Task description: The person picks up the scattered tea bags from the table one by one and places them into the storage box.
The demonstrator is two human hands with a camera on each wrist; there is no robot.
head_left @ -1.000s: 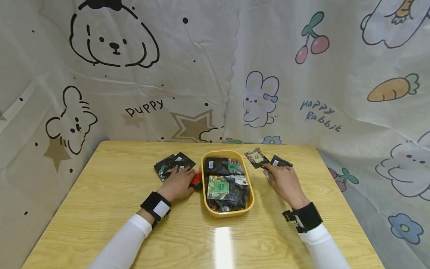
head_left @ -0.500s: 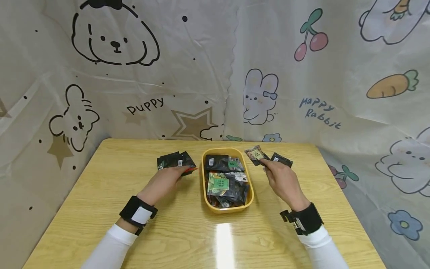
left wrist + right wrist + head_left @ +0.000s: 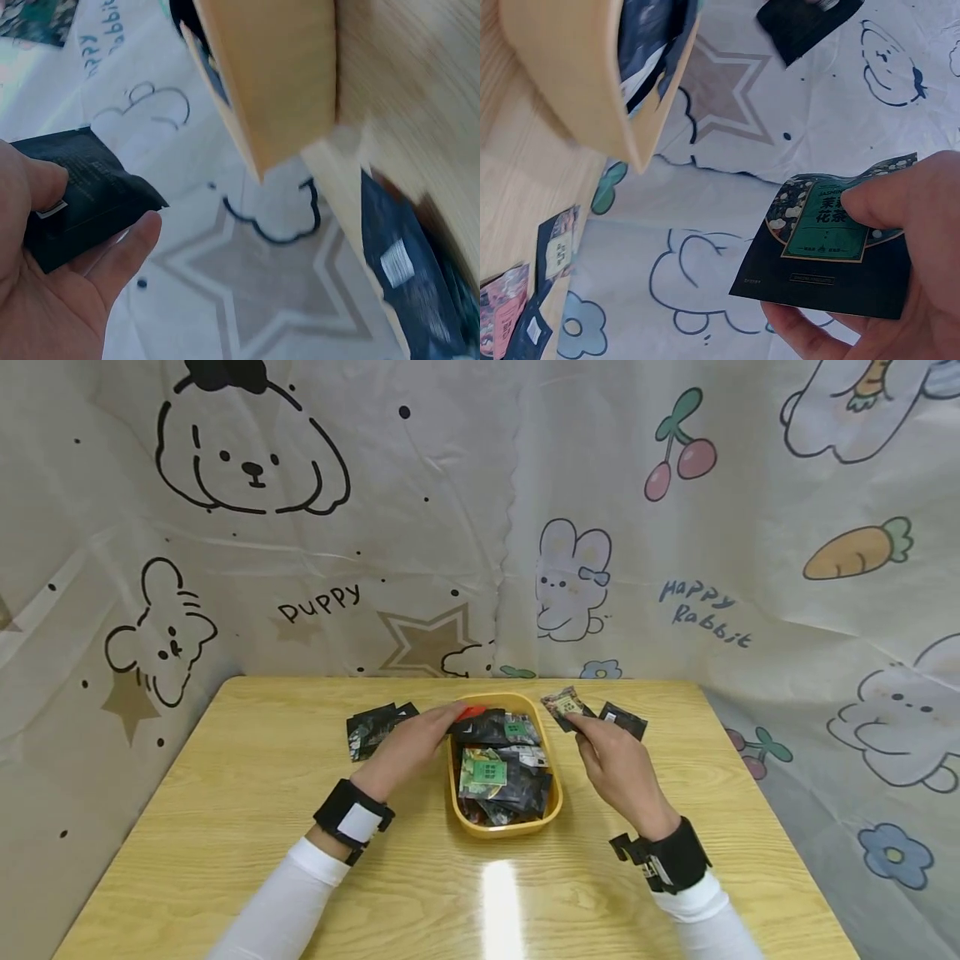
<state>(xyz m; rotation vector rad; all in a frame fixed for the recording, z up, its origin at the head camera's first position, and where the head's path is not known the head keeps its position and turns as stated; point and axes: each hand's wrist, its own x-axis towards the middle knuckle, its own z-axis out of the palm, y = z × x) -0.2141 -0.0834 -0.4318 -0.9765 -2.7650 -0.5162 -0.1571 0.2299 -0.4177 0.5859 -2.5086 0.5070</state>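
Note:
My left hand (image 3: 408, 745) pinches a black tea sachet (image 3: 94, 191) between thumb and fingers. In the head view that sachet's red face shows at the basket's back left rim. My right hand (image 3: 621, 772) grips another tea sachet (image 3: 817, 240), dark with a green label; from the head it is hidden under the hand. Between the hands stands a yellow basket (image 3: 506, 832) filled with tea sachets. Just past my right fingertips lie a pale-labelled sachet (image 3: 564, 703) and a black sachet (image 3: 624, 720).
Several dark sachets (image 3: 367, 731) lie on the wooden table (image 3: 300, 860) left of the basket. In the right wrist view, a pink-labelled sachet (image 3: 502, 315) also shows on the table. A patterned curtain (image 3: 420, 527) hangs behind the table's back edge.
My left hand has lifted the red-faced sachet from the left pile and carried it right to the basket. My right hand has stayed near the right-hand sachets, with only slight movement.

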